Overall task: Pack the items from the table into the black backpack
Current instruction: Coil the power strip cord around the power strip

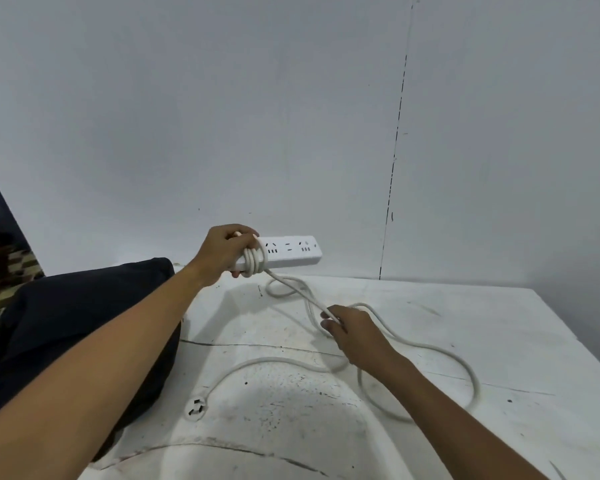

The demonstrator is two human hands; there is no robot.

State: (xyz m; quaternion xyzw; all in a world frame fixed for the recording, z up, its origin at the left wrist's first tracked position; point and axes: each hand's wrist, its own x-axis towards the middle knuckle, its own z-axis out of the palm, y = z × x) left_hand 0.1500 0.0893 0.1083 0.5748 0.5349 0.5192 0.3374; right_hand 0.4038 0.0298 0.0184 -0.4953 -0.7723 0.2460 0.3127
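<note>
A: At the far middle, our left hand [226, 249] grips the power strip [288, 251] clear of the table [499, 341], so cord [430, 348] wraps round it.

B: Right hand [352, 329] pinches the slack, feeding turns. Plug [195, 407] lies near; black backpack [84, 323] waits left.

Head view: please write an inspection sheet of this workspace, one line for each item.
Surface: white table, scuffed and stained.
Job's things: power strip held above the table; black backpack at the left.
Clutter: nothing seen.
Hands: left hand grips the power strip's end; right hand holds the cord.
Cables: white cord, a few turns wound on the strip, the rest loose on the table, plug near the backpack.
Surroundings: plain grey wall.
</note>
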